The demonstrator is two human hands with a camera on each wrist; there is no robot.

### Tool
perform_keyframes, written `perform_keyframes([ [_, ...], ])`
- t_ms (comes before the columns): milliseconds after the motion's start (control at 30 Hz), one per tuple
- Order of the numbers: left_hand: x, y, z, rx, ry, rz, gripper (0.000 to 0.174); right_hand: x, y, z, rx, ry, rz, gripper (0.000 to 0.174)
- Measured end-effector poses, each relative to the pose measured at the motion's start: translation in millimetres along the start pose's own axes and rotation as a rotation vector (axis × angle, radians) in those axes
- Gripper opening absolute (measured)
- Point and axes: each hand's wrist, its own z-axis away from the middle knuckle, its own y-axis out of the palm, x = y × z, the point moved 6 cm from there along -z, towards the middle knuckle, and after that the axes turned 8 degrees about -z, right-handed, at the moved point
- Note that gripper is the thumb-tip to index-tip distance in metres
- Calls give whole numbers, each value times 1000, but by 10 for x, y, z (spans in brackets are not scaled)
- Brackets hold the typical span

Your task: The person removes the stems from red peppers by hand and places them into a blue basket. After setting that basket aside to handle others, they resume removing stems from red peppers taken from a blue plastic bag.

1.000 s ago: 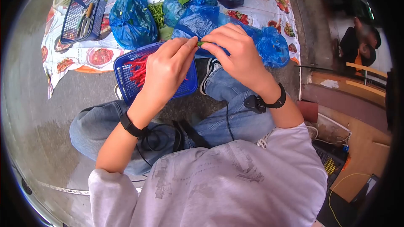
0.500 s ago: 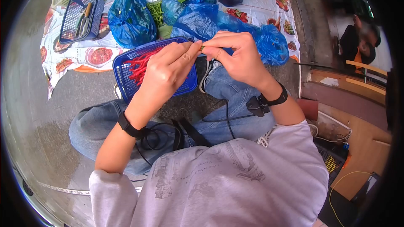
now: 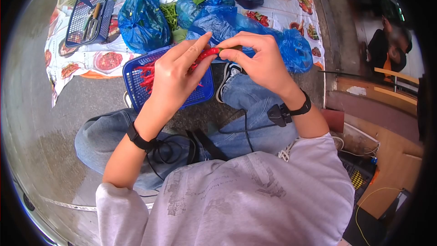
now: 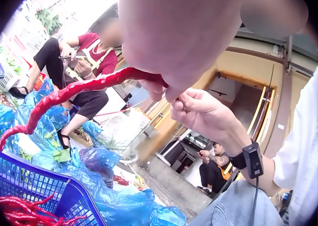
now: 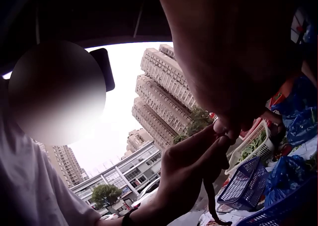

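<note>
A long red chili pepper [image 3: 208, 54] stretches between both hands above the blue basket [image 3: 209, 84]. My left hand [image 3: 175, 70] holds it near the stem end between thumb and fingers, with one finger pointing straight out. My right hand [image 3: 261, 61] pinches the green stem [image 3: 222, 50] between thumb and forefinger. In the left wrist view the wrinkled body of the pepper [image 4: 54, 98] hangs out to the left from under my left hand [image 4: 174, 32]. More red chilies [image 3: 148, 75] lie in the basket, partly hidden behind my left forearm.
Ahead lies a printed sheet [image 3: 70, 59] with several knotted blue plastic bags [image 3: 143, 23], green beans [image 3: 169, 16], a small basket [image 3: 75, 41] holding scissors and a pale basket [image 3: 68, 0] of greens. Another person [image 4: 94, 69] sits opposite; a further one [image 4: 214, 161] is by the doorway.
The red pepper, mostly hidden behind the fingers before, now shows between the hands. My left hand has shifted slightly left and a finger has straightened; my right hand keeps its pinch.
</note>
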Motion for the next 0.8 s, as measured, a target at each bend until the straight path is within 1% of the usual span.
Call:
perform_keyframes([
  [33, 25, 5, -4, 31, -61, -6, 37, 1, -5, 2, -10, -9, -14, 15],
  [67, 45, 18, -6, 31, -63, -5, 37, -1, -2, 4, -8, -8, -13, 15],
  [133, 9, -7, -15, -76, 87, 0, 35, -7, -6, 9, -24, -5, -43, 15],
  [167, 3, -7, -16, -76, 85, 1, 35, -14, -8, 6, -23, -3, -43, 15],
  [233, -24, -4, -37, -56, 81, 77, 28, 32, -35, -10, -33, -116, -4, 14],
  [267, -34, -17, -41, -55, 80, 78, 28, 18, -49, -28, -33, -114, -3, 14],
  [333, 15, 27, -43, 55, -35, 163, 22, 168, -52, -16, -39, -405, 200, 12],
  [433, 88, 71, -27, 84, -67, 173, 17, 235, -12, -15, -24, -435, 248, 12],
  [467, 101, 63, -31, 84, -68, 173, 17, 256, -10, -6, -23, -436, 248, 12],
  [533, 53, 57, -40, 116, 41, 63, 17, 124, 3, -32, 55, -148, 74, 14],
  [567, 49, 53, -39, 117, 41, 65, 17, 119, -15, -35, 54, -146, 75, 14],
  [633, 9, 66, -38, 134, 76, -15, 20, 20, -36, -55, 105, -14, 109, 16],
  [733, -12, 79, -33, 95, 50, 10, 21, -32, -8, -31, 86, -43, 105, 15],
  [800, 18, 119, 15, 86, 63, 38, 22, -42, -8, -23, 90, -19, 104, 15],
])
